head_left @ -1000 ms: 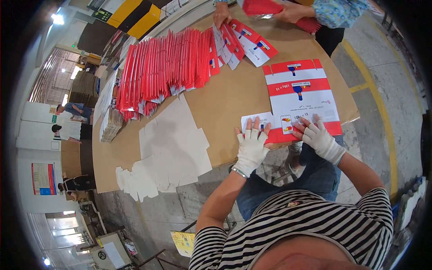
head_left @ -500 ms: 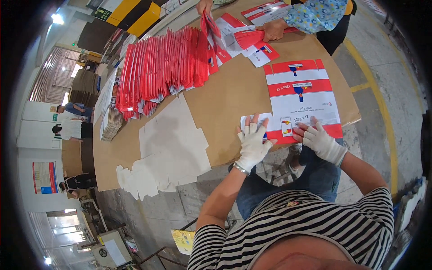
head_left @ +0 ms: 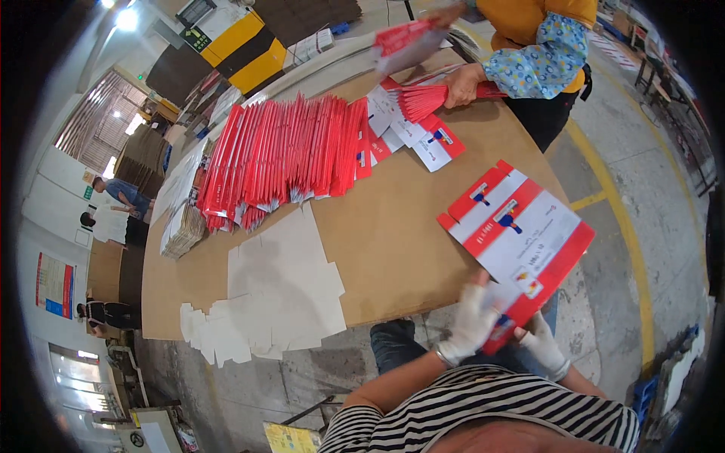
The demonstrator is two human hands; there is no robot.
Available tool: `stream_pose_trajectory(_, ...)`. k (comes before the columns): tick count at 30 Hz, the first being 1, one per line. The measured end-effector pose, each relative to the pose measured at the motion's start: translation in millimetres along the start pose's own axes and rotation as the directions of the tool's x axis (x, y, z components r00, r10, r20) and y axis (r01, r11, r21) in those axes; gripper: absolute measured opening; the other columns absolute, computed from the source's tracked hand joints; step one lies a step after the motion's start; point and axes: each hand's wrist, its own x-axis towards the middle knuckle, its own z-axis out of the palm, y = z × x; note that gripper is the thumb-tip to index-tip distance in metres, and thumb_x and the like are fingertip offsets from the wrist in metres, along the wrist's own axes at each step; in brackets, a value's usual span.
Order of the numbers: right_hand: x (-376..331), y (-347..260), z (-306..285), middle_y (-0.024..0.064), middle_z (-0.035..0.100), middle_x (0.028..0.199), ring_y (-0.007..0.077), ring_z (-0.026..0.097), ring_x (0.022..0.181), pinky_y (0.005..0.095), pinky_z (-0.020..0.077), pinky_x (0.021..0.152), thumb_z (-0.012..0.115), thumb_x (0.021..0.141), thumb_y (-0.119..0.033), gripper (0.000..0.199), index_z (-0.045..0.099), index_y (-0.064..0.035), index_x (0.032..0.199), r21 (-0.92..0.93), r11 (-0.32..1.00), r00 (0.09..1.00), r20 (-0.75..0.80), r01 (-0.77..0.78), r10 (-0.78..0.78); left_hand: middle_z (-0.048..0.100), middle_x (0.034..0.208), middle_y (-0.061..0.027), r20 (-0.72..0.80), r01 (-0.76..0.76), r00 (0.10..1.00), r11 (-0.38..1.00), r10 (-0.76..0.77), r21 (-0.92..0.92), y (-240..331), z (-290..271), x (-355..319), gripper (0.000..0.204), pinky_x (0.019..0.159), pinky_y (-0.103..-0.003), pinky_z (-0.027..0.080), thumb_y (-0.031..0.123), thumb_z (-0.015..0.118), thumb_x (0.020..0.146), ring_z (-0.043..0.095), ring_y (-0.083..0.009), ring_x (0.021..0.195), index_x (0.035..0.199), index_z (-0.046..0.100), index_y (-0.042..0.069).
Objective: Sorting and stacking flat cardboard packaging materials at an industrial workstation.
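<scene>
A flat red and white carton blank is being held at its near end, at the near right edge of the brown bench, with most of the sheet resting on the bench top and its near corner overhanging the edge. The left hand, gloved in white, is being pressed on the near end of the blank with the fingers spread fairly wide; it is blurred, so the exact grip cannot be told. The right hand, also gloved, is being kept under or against the near corner of the same sheet, closed on its edge as far as can be seen.

The step in hand is judged to be the lifting or turning of this single blank off the bench edge, before it is folded or added to a stack. For the next move, a firm pinch on both near corners is being called for, so that the thin sheet is kept from bending or sliding off the edge.

Farther along the bench, a long row of red folded cartons is being kept standing on edge, and a spread of plain white blanks is lying at the near left. At the far end, a fan of red pieces is being handled by a co-worker's hand.
</scene>
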Motion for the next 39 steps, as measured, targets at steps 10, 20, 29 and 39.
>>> stream_pose_trajectory(10,106,-87,-130,-0.0034,0.060,0.093,0.0044,0.050,0.074,0.0214,0.0440,0.065,0.051,0.090,0.001,0.029,0.059,0.0022,0.118,-0.611,0.741,0.881,-0.147,0.277,-0.450,0.032,0.153,-0.0210,-0.030,-0.047,0.994,0.676,0.102,0.735,-51,-156,-28,0.092,0.112,-0.051,0.027,0.037,0.080,0.075,0.031,-0.0382,0.141,0.149,0.034,0.005)
stream_pose_trajectory(20,304,-115,-72,0.0068,0.063,0.071,0.0116,0.057,0.068,0.0334,0.0458,0.062,0.064,0.087,-0.014,0.023,0.063,0.0043,0.101,-0.756,0.564,0.871,0.017,0.332,-0.490,0.045,0.143,-0.0193,-0.079,0.061,0.996,0.366,0.036,0.928,-130,-261,-102,0.068,0.101,-0.053,0.041,0.022,0.073,0.074,0.043,-0.0409,0.131,0.136,0.049,0.007)
stream_pose_trajectory(29,345,-142,55,0.0199,0.057,0.101,0.0380,0.056,0.097,0.0469,0.0481,0.084,0.072,0.078,-0.020,0.048,0.057,0.0011,0.119,-0.953,-0.171,0.396,0.261,0.249,-0.880,0.064,0.114,-0.0118,-0.525,0.299,0.844,0.713,0.113,0.634,-98,-272,-114,0.032,0.082,-0.042,0.052,0.006,0.068,0.074,0.060,-0.0327,0.105,0.105,0.064,0.006)
stream_pose_trajectory(39,185,-12,348,0.0093,0.064,0.102,0.0305,0.062,0.098,0.0442,0.0513,0.080,0.062,0.081,-0.017,0.027,0.061,-0.0097,0.107,-0.157,-0.118,0.146,0.985,0.981,-0.096,0.049,0.137,-0.0136,-0.648,0.360,0.577,0.557,0.497,0.748,-72,-235,-119,0.051,0.109,-0.055,0.030,0.024,0.068,0.081,0.043,-0.0381,0.128,0.128,0.058,0.009)
